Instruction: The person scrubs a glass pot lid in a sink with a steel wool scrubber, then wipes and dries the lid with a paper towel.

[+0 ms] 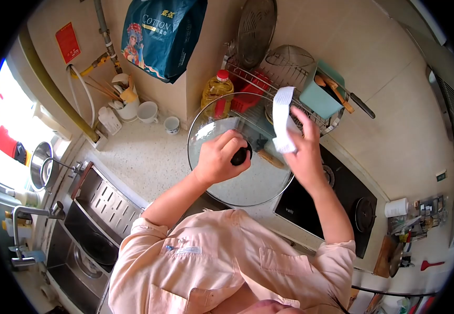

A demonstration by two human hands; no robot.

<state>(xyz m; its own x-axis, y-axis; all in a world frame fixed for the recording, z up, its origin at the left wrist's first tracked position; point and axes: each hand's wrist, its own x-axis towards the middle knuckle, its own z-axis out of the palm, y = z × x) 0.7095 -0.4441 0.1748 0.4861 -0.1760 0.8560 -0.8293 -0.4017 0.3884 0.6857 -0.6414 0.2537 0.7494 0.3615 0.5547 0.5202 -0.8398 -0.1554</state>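
Observation:
My left hand (220,157) is closed round the black knob (241,156) of a large round glass pot lid (222,189). The lid is held over the speckled counter, and a wooden-handled knife (271,159) shows through the glass. In my right hand (305,157) is a folded white cloth (283,119), pinched between thumb and fingers. That hand is by the lid's right rim, with the cloth sticking up past its upper right edge.
A gas hob (311,204) lies to the right and a sink (75,256) to the left. Behind the lid stand an oil bottle (217,89), a wire dish rack (284,62) and a green utensil holder (322,91). Cups (147,111) line the back wall. A blue cotton-towel bag (164,36) hangs above.

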